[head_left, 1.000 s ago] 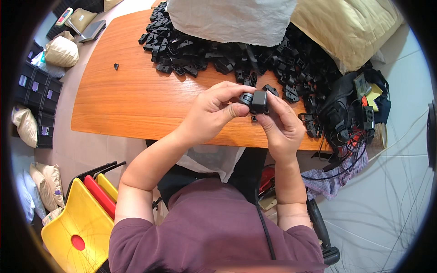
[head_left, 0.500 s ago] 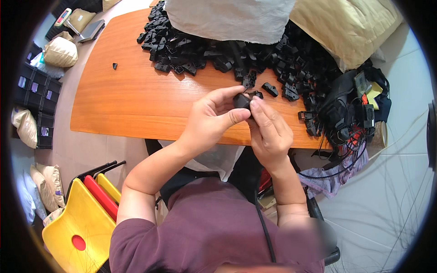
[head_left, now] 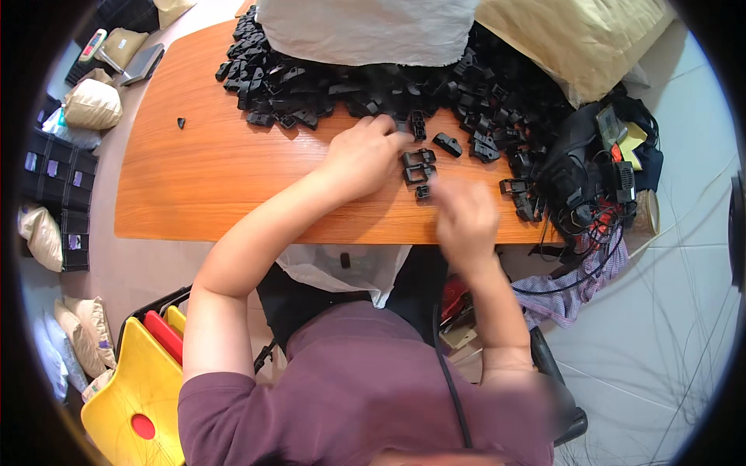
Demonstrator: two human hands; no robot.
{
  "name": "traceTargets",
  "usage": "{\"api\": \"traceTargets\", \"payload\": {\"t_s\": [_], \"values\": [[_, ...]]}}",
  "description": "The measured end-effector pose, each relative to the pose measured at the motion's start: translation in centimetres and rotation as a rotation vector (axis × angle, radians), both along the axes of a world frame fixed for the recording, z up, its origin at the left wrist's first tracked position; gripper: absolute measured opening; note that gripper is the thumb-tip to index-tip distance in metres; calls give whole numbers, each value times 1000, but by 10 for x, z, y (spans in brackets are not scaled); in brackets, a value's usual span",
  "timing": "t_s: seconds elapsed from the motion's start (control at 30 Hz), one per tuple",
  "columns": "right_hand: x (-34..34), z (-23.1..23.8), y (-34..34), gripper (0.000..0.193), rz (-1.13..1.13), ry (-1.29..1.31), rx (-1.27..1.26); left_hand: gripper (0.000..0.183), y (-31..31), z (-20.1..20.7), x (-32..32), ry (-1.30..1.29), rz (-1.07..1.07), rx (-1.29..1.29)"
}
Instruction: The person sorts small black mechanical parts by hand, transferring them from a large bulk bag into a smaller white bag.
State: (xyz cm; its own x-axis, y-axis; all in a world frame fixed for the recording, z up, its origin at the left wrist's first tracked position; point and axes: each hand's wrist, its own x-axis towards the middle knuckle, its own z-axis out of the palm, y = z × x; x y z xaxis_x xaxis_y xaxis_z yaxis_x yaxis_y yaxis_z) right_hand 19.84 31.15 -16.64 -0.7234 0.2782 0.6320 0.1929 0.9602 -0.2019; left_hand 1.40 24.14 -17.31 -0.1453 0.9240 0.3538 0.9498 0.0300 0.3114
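Observation:
My left hand (head_left: 369, 151) is over the table at the near edge of a pile of small black plastic parts (head_left: 311, 85). Its fingers are bent and closed at the tips beside a dark, blurred piece; what they hold is hard to make out. My right hand (head_left: 468, 221) is smeared by motion above the table's near edge, its fingers unclear. Between the hands stand black clip-like parts (head_left: 420, 172) in a short column. Another black part (head_left: 447, 144) lies just beyond. In the white plastic bag (head_left: 311, 268) on my lap sits one small dark piece (head_left: 346, 261).
A white sack (head_left: 365, 31) and a tan bag (head_left: 571, 46) rest at the table's far side. A black bag with tangled cables (head_left: 579, 179) is at the right. One small black bit (head_left: 181, 123) lies far left. A yellow chair (head_left: 128, 388) stands on the floor at left.
My hands, together on a dark part before, have come apart. The left has moved up to the pile's edge, the right toward me. A dark piece now shows in the lap bag.

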Motion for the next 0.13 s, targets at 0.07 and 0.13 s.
{"api": "traceTargets", "payload": {"t_s": [0.07, 0.13], "values": [[-17, 2, 40, 23, -214, -82, 14, 30, 8, 1, 3, -38, 28, -26], [-29, 1, 55, 21, -325, -249, -29, 29, 6, 11, 2, -117, 198, -258]]}}
